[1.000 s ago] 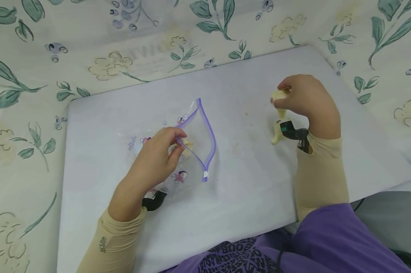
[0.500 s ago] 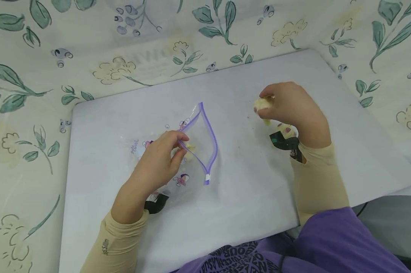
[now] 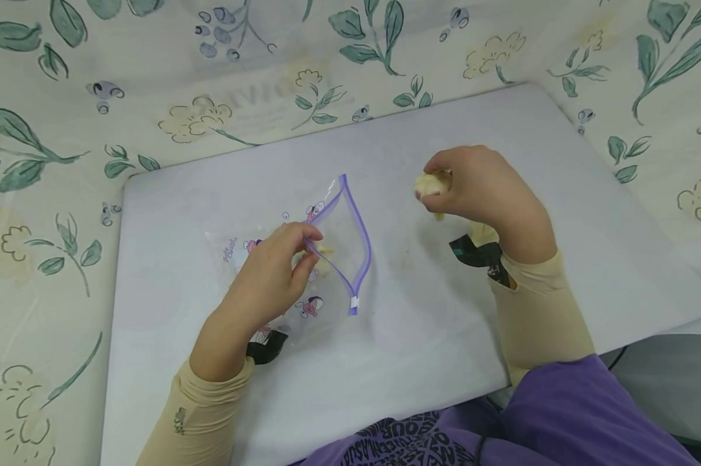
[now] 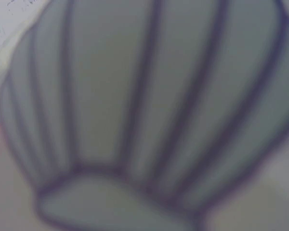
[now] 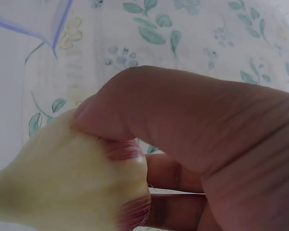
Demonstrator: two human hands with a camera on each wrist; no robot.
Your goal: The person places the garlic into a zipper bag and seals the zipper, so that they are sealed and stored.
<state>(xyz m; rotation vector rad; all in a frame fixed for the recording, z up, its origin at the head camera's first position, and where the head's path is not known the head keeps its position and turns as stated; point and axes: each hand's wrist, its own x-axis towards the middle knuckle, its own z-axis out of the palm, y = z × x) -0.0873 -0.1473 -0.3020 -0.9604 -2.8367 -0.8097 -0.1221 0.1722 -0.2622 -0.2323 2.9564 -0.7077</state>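
Note:
My left hand (image 3: 274,265) pinches the near edge of the opening of a clear zip bag (image 3: 356,220) with a purple zipper. The bag's mouth gapes to the right, and a pale yellow piece (image 3: 323,259) shows inside it. In the left wrist view a blurred shell drawing (image 4: 135,106) on the bag fills the picture. Above the table, right of the bag, my right hand (image 3: 484,191) grips a garlic bulb (image 5: 77,168), pale yellow with purple streaks at its root end. Its neck points left in the right wrist view.
Another pale yellow bulb (image 3: 481,233) stands on the white table (image 3: 420,349), partly hidden by the right wrist camera (image 3: 472,252). A flower-patterned cloth (image 3: 268,84) covers the area behind. The white zip slider (image 3: 353,303) sits at the bag's near corner.
My right hand has carried the garlic bulb left and slightly nearer, away from the other bulb. The left hand keeps its hold on the bag's edge.

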